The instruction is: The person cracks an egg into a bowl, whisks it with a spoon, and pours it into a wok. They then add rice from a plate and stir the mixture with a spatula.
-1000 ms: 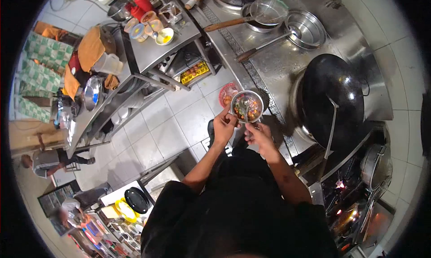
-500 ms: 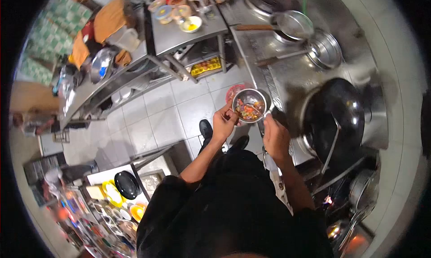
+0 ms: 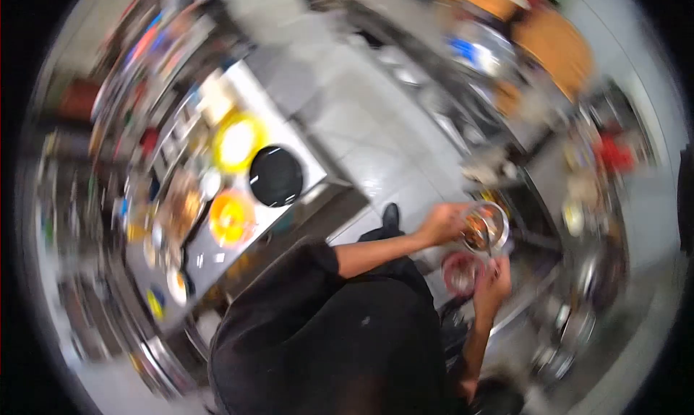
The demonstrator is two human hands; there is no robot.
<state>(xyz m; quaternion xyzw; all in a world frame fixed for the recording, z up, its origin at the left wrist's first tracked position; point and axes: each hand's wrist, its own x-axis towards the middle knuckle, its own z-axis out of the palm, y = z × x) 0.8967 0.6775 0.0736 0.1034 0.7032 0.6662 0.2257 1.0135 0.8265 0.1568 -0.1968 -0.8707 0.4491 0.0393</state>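
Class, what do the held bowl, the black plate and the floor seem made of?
Bowl: probably polished metal, from its silvery rim.
Black plate: glossy plastic or glazed ceramic; highlights fit either.
Floor: likely glazed tile, given joint lines and sheen.

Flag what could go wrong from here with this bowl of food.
The left hand grips the metal bowl at one side, so it may tip and spill chopped food onto the floor or the red container. The black plate sits near the counter's edge and might get knocked.

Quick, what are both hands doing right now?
Left hand: holding the bowl by its side.
Right hand: closed on a thin handle, though it's blurry.
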